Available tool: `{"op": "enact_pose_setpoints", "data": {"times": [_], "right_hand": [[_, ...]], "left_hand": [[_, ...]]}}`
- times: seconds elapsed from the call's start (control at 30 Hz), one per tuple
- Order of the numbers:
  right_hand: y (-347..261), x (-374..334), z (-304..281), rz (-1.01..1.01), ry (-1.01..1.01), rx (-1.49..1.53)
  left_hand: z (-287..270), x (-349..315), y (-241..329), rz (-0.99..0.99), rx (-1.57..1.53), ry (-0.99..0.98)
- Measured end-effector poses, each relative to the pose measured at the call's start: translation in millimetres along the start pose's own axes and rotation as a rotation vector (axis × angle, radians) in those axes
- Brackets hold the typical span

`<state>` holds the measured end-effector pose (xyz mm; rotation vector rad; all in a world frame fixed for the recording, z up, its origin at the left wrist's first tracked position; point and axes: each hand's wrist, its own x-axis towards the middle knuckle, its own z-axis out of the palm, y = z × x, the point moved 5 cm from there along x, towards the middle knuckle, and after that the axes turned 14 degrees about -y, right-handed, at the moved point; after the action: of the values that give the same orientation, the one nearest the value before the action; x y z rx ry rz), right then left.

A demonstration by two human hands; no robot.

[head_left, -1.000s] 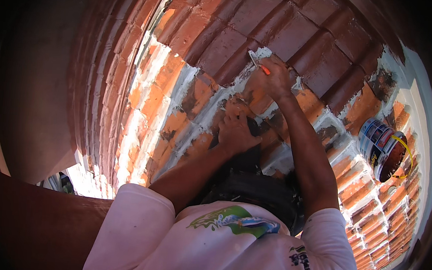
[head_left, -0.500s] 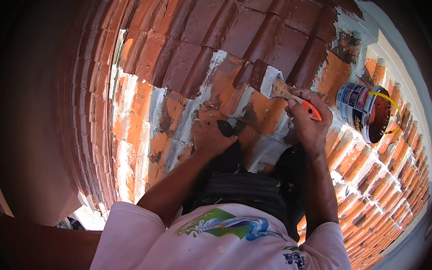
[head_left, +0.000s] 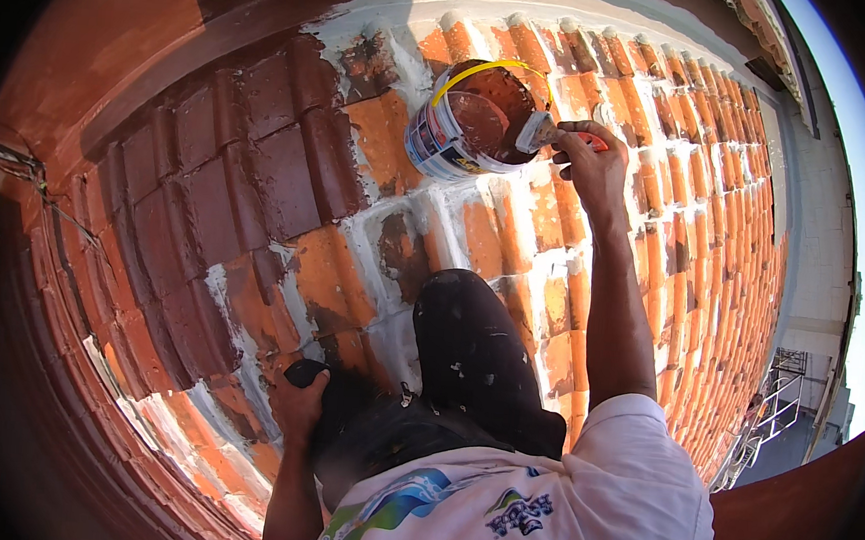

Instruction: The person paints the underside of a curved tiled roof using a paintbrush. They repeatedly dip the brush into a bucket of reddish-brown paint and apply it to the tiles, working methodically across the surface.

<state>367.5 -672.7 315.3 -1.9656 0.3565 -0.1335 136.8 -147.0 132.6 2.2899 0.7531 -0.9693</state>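
My right hand (head_left: 594, 169) is closed round the handle of a paintbrush (head_left: 536, 134). The handle has an orange-red end, and the bristles are at the right rim of a paint bucket (head_left: 423, 141). Reddish-brown paint (head_left: 478, 123) shows inside this tilted white bucket, which has a printed label and a raised yellow handle. At lower left my left hand (head_left: 298, 397) rests on the roof tiles beside the black tip of what looks like my shoe (head_left: 306, 372). Its thumb stands apart and it holds nothing visible; the other fingers are partly hidden.
Glossy dark-brown painted tiles (head_left: 226, 180) lie to the left. Bare orange tiles (head_left: 675, 247) with whitish streaks stretch right. My knee in black trousers (head_left: 468, 333) is bent over the tiles. A wall (head_left: 98, 36) borders the roof at upper left, and metal scaffolding (head_left: 768, 414) stands at far right.
My view has swung right. The brush has left the edge of the painted tiles and is now at the bucket's rim, still in my right hand. My left hand stays by the black shoe tip.
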Motion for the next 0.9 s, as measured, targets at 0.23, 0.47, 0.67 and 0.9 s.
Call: {"op": "enact_pose_setpoints", "data": {"times": [0.23, 0.47, 0.67, 0.9], "right_hand": [[38.6, 58.6, 30.1, 0.215, -0.156, -0.325], [51.3, 7.6, -21.8, 0.043, -0.142, 0.478], [27.7, -31.9, 37.6, -0.102, -0.486, 0.656], [-8.4, -74.3, 301.8, -0.082, -0.989, 0.500]], "left_hand": [[0.6, 1.5, -2.8, 0.019, 0.005, 0.061], [1.5, 2.0, -1.5, 0.023, 0.005, 0.077], [5.9, 9.7, -13.0, -0.087, 0.105, -0.055], [3.7, 4.1, -12.9, -0.074, 0.023, -0.064]]}}
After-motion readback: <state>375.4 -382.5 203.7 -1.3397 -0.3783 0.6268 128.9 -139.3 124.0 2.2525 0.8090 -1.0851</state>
